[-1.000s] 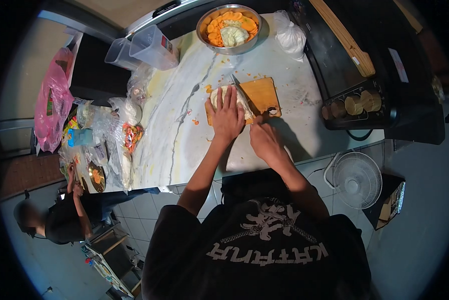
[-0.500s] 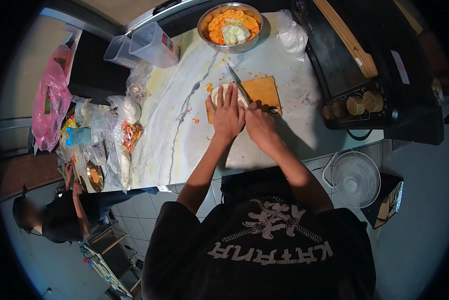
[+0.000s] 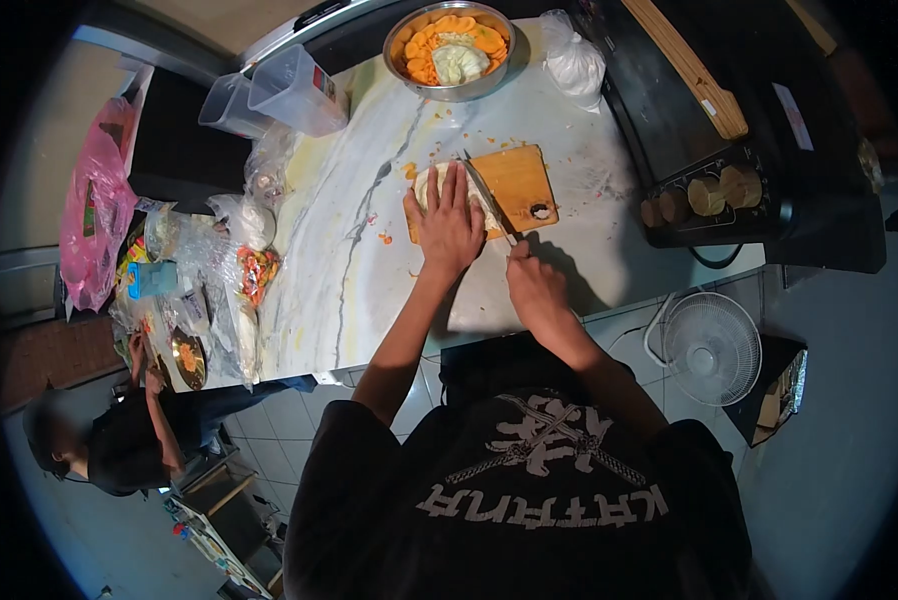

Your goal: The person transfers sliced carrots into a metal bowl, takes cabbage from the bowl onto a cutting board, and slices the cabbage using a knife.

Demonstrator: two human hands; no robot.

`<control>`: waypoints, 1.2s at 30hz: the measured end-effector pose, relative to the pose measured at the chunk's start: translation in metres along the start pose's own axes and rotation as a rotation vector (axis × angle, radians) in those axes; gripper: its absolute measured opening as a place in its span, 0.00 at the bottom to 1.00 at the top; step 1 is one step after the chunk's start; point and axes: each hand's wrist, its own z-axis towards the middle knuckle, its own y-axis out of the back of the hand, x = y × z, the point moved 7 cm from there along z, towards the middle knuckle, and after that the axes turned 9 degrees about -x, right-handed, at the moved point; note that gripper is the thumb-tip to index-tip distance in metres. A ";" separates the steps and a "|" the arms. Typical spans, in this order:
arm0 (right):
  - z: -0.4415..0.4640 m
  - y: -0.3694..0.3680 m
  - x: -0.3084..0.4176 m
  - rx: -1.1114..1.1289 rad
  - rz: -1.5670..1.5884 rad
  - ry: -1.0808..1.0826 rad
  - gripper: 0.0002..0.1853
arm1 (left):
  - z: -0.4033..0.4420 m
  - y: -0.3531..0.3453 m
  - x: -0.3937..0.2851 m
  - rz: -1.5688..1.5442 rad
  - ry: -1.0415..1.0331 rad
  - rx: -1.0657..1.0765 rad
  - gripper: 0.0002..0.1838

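Note:
My left hand (image 3: 451, 232) lies flat with its fingers spread on a pale piece of cabbage (image 3: 422, 189), which it mostly covers. Beneath the cabbage is a wooden cutting board (image 3: 520, 176) with a hole near one corner. My right hand (image 3: 539, 285) is closed around the handle of a knife (image 3: 486, 194). The blade points away from me along the cabbage's right side, over the board; whether it touches the cabbage I cannot tell. Beyond the board stands a metal bowl (image 3: 451, 92) of orange slices, apparently carrot, with a pale cabbage piece on top.
Clear plastic containers (image 3: 291, 92) and bagged food (image 3: 256, 270) line the table's left side. A white-filled bag (image 3: 574, 65) sits near a black oven (image 3: 714, 195) on the right. A fan (image 3: 711, 350) stands below. Another person (image 3: 129, 440) works at far left.
My right hand has drawn back toward me with the knife, so more of the blade shows beside the cabbage. My left hand stays on the cabbage. The whole view has shifted slightly.

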 end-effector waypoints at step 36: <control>0.000 -0.002 -0.006 0.053 0.088 -0.057 0.13 | -0.002 0.001 0.000 -0.016 0.023 0.031 0.34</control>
